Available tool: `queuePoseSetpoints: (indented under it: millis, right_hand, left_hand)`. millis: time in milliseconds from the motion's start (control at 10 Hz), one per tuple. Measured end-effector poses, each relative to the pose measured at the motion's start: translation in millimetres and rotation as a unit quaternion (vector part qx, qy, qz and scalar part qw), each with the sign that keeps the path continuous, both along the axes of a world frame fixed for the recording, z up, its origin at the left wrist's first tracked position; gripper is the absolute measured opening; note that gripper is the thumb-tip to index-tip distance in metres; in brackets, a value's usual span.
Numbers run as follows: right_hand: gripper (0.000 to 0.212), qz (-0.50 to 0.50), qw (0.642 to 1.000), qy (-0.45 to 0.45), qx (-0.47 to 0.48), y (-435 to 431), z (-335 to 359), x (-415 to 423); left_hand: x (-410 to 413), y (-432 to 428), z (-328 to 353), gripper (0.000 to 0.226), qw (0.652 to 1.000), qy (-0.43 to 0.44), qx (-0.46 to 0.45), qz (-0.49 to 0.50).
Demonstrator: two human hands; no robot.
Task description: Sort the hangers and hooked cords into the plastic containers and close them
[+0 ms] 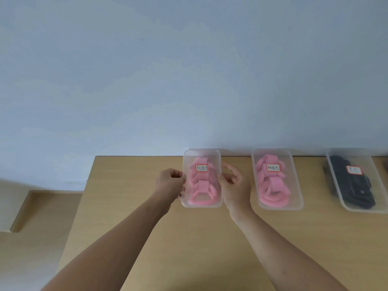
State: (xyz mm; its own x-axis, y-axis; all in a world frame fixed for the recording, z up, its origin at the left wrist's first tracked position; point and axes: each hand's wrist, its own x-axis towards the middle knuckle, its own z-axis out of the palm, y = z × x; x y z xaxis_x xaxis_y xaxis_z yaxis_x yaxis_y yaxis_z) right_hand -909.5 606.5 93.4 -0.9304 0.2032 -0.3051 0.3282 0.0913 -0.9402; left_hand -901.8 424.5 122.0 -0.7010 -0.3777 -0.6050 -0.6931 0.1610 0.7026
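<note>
Container (216, 159) is gripped by left hand (169, 183), touched by right hand (235, 186).

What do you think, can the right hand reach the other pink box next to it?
Probably yes. The right hand sits at the edge of the left box, and only bare table lies between it and the middle box. Nothing blocks the way.

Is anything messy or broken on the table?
Nothing stands out. The left container, gripped by the left hand and touched by the right hand, the middle container and the right container sit in a row, nothing spilled.
</note>
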Motion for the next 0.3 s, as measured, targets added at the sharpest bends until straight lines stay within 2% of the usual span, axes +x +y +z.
queuePoseSetpoints:
  millis: [100, 200, 300]
  right_hand:
    - [0.038, 0.006, 1.000, -0.003, 0.023, 0, 4, 4]
    - [0.026, 0.070, 0.996, 0.016, 0.058, 3, 12, 5]
    - [0.018, 0.134, 0.980, 0.051, 0.141, 9, 35, 10]
  left_hand:
    - [7, 4, 4, 0.008, 0.999, 0.021, -0.031, -0.001]
    - [15, 7, 12, 0.014, 0.992, 0.054, -0.105, -0.038]
    - [24, 8, 30, 0.029, 0.964, 0.092, -0.222, -0.115]
